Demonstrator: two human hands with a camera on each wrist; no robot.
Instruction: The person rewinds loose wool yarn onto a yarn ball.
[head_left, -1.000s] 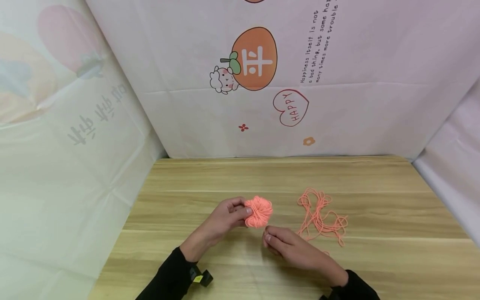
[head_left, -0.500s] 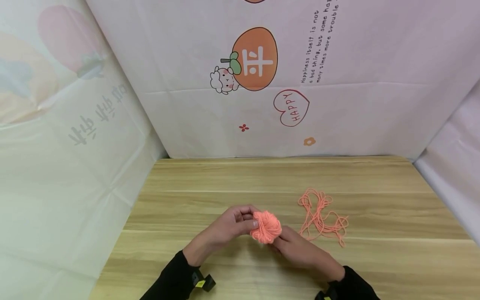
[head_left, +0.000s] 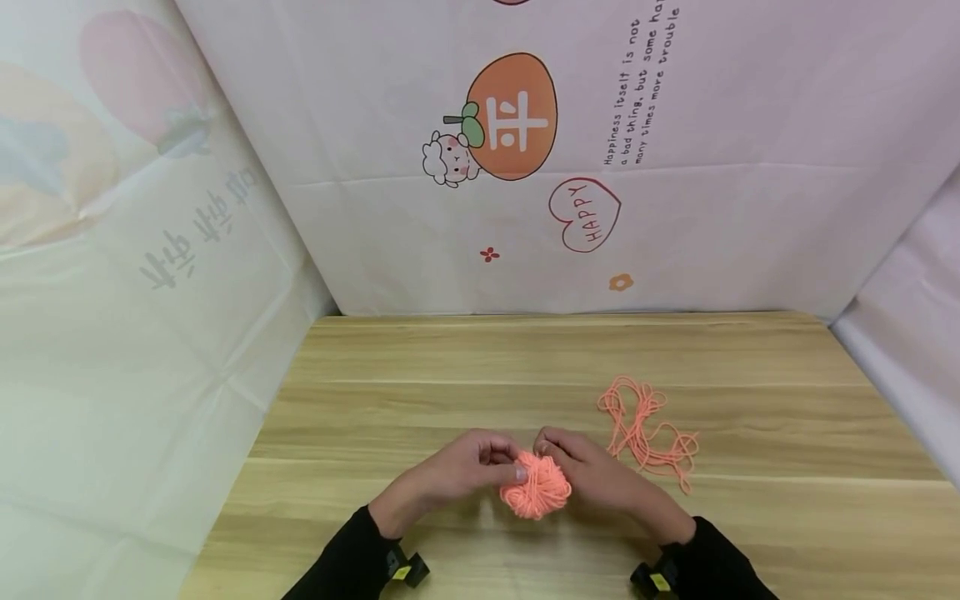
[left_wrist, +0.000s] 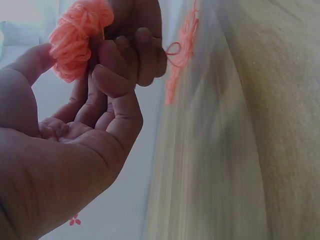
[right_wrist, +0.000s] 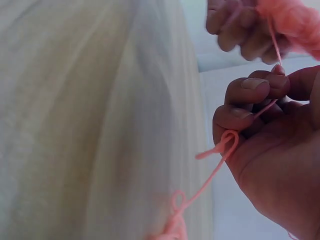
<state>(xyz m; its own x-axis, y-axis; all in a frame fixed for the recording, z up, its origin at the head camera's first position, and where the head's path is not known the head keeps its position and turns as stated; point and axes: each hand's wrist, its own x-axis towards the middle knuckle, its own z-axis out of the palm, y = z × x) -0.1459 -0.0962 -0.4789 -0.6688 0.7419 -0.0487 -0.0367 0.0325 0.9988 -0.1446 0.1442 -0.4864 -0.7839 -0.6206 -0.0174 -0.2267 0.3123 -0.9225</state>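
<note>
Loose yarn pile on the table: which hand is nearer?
Right. The right hand is just left of the loose yarn pile; the left hand is farther left, gripping the yarn ball.

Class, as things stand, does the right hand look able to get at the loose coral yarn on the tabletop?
Probably yes: the loose coral yarn lies close beside the right hand, with nothing visible blocking the way, though that hand pinches a yarn strand.

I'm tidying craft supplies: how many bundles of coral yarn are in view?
2: a wound ball held in the left hand, and a loose tangle on the table, farther right.
</note>
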